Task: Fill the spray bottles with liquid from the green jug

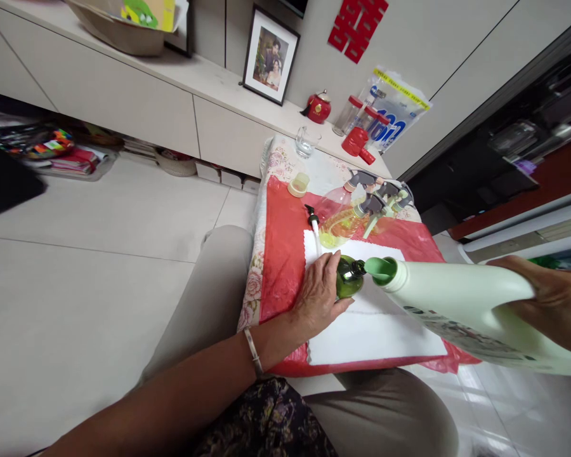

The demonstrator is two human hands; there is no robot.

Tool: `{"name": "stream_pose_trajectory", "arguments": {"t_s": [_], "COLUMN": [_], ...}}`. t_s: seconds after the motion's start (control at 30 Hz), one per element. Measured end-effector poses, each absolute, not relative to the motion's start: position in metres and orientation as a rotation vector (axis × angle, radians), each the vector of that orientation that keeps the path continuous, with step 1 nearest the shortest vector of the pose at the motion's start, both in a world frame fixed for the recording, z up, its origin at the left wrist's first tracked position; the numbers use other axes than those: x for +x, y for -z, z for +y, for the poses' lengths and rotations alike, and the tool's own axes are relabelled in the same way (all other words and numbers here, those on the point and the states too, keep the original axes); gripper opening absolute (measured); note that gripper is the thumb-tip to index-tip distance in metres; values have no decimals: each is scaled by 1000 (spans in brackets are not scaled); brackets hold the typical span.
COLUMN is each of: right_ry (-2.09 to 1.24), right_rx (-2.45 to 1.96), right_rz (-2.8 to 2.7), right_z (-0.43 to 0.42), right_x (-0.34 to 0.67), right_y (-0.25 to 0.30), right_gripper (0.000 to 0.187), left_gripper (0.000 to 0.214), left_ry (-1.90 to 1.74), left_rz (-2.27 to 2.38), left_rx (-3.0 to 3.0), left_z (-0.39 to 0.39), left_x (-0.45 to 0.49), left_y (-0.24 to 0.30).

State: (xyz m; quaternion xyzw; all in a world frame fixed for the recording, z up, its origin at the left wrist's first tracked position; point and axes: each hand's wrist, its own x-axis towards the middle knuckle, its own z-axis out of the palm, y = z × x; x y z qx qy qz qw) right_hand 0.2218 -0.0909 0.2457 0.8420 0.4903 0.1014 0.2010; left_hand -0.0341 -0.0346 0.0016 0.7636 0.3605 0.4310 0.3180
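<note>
My left hand (314, 293) is closed around a small dark-green bottle (348, 282) over a white cloth (371, 333). In my right hand (552, 301) is the handle of a big pale-green detergent jug (461, 289), tilted onto its side. The jug's green spout (381, 270) is at the mouth of the small bottle; whether liquid is flowing I cannot tell. Just beyond my left hand lies a black-and-white pump head (313, 221). A translucent cap (298, 185) stands further back. Clear spray bottles (339, 226) with yellowish liquid are grouped behind the green bottle.
A red plastic sheet (285, 266) covers part of the small flowered table. At its far edge is a glass mug (307, 141). On the cabinet ledge behind are a picture frame (271, 56), a red pot (318, 106), jars (347, 116) and a plastic bag (394, 111).
</note>
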Motion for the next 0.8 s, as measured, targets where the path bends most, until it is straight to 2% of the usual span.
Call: {"name": "stream_pose_trajectory", "arguments": {"t_s": [0.8], "right_ry": [-247], "right_rx": [2375], "right_rz": [1336], "right_z": [-91], "right_x": [217], "right_y": [-249], "right_gripper": [59], "left_gripper": [103], "left_ry": [-1164], "left_rz": [943], "left_rx": [2002], "left_z": [-35], "left_x": [-33], "left_y": [0]}}
